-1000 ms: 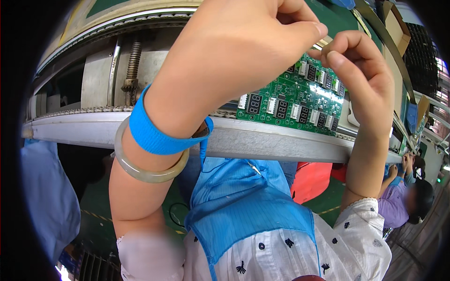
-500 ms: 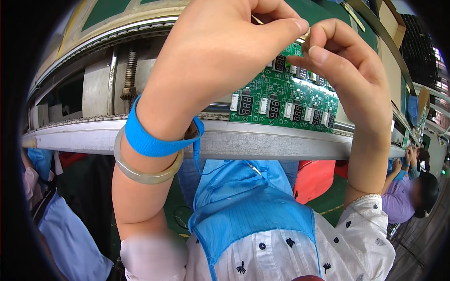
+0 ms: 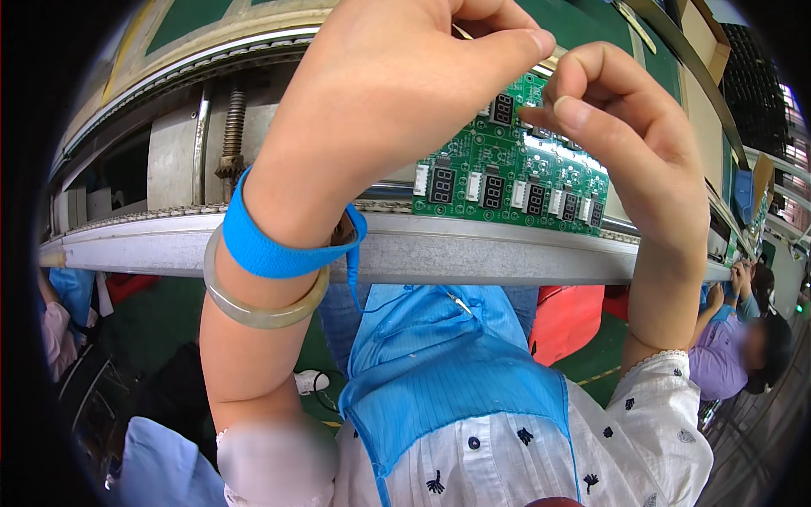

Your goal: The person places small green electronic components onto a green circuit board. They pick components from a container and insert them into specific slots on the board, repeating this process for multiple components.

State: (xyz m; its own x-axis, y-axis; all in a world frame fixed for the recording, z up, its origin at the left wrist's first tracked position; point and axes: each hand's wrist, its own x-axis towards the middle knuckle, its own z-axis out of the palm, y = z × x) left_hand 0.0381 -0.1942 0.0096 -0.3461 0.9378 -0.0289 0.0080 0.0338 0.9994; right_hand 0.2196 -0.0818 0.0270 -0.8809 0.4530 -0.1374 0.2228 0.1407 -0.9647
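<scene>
My left hand (image 3: pixel 405 93) reaches over the green circuit-board panel (image 3: pixel 460 211), its thumb pressed toward the curled fingers. Whatever is between those fingertips is hidden or too small to name. My right hand (image 3: pixel 629 135) hovers above the panel's right part, thumb and fingers bent together in a pinch; I cannot make out what they hold. The panel carries rows of black digit displays (image 3: pixel 492 192) and white connectors (image 3: pixel 421 180). My hands cover much of its upper part. Around my left wrist are a blue strap (image 3: pixel 279 253) and a pale bangle (image 3: pixel 262 314).
A metal rail (image 3: pixel 389 249) with a chain runs along the near side of the panel. To the left stands a threaded rod (image 3: pixel 232 127). Another person (image 3: pixel 718 363) is at the right, and blue cloth (image 3: pixel 160 465) shows at lower left. A red object (image 3: pixel 568 325) is below the rail.
My right hand has drawn slightly away from my left fingertips, widening the gap. My left hand is almost still. At lower left, the blue-clothed figure has shifted and a white shoe shows.
</scene>
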